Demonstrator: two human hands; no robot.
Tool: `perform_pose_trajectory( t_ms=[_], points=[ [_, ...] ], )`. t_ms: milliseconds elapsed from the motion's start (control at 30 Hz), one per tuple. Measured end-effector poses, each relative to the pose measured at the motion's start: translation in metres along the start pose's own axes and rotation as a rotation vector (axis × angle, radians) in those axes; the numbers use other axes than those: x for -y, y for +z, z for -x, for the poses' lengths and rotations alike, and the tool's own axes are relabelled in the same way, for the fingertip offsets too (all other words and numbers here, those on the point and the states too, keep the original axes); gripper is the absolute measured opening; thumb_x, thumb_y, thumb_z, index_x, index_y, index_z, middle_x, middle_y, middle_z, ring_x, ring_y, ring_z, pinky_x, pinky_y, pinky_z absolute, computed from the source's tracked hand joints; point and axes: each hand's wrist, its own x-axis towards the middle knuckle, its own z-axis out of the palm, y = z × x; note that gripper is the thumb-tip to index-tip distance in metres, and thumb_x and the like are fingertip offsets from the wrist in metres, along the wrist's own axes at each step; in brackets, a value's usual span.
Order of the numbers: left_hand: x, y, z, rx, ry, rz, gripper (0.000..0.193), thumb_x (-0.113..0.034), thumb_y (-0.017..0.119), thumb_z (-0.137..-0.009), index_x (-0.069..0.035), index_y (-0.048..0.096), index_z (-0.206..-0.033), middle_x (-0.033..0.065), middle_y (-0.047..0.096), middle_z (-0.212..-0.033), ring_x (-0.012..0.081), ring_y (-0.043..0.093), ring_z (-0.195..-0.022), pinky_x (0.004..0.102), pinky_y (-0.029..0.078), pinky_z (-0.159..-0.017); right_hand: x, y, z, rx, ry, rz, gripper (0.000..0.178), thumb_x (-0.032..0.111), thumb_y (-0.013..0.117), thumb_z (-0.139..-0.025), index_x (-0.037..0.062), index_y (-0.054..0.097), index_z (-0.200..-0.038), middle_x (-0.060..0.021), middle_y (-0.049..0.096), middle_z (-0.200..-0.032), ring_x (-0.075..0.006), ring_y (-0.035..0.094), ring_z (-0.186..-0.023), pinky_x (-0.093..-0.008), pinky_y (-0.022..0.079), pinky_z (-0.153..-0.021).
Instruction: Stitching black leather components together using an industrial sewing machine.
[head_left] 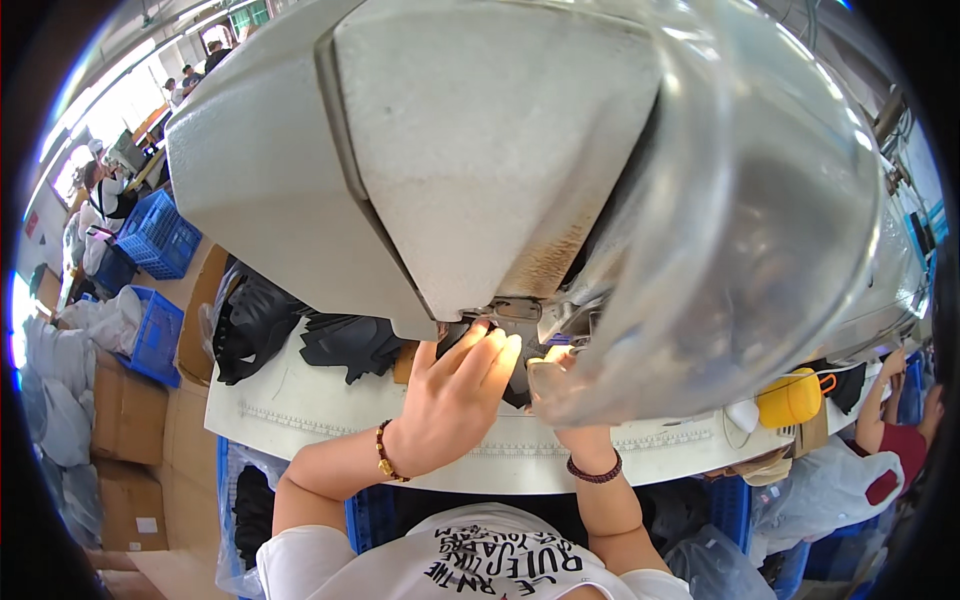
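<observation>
A large pale grey sewing machine head (490,150) fills the upper middle and hides most of the spot under it. A black fabric piece (517,388) lies beneath its lower end, between my two hands. My left hand (455,390) has its bent fingers together on the fabric's left side, fingertips partly behind the machine. My right hand (562,385) is curled at the fabric's right side, seen blurred through a clear plastic shield (720,230). Light from the machine falls on my fingers.
Black cut pieces (350,345) lie on the white table (330,410) at the left. A yellow container (788,398) stands at the right. Blue crates (160,235) and cardboard boxes (130,410) line the left floor. Another person's arm (880,400) shows far right.
</observation>
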Motion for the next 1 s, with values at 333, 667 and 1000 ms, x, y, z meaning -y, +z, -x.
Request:
perform_pose_trajectory(
  t_ms=[333, 667, 1000],
  points=[
    [0.001, -0.004, 0.000, 0.046, -0.130, -0.063, 0.034, -0.005, 0.063, -0.062, -0.008, 0.062, -0.096, 0.0062, 0.049, -0.094, 0.0218, 0.050, -0.088, 0.0403, 0.033, -0.069, 0.017, 0.023, 0.006, -0.065, 0.426, -0.564, 0.014, -0.002, 0.057, -0.085, 0.0064, 0.048, -0.092, -0.0015, 0.051, -0.085, -0.0067, 0.048, -0.075, -0.0203, 0.042, -0.065],
    [0.003, -0.007, -0.011, 0.051, -0.070, -0.008, 0.026, -0.014, 0.062, -0.067, -0.005, 0.061, -0.091, 0.0020, 0.049, -0.089, 0.0173, 0.050, -0.088, 0.0320, 0.038, -0.064, 0.042, 0.026, -0.004, -0.093, 0.283, -0.521, 0.005, 0.000, 0.049, -0.090, 0.0013, 0.047, -0.094, -0.0025, 0.051, -0.087, -0.0070, 0.051, -0.077, -0.0211, 0.047, -0.064],
    [0.007, -0.015, -0.014, 0.117, -0.001, 0.051, 0.019, -0.010, 0.064, -0.063, -0.003, 0.061, -0.080, 0.0105, 0.054, -0.093, 0.0229, 0.052, -0.086, 0.0334, 0.043, -0.062, 0.056, 0.035, -0.003, -0.014, 0.383, -0.784, 0.011, 0.008, 0.043, -0.094, 0.0007, 0.044, -0.103, -0.0003, 0.052, -0.085, -0.0031, 0.048, -0.072, -0.0167, 0.038, -0.059]
  ],
)
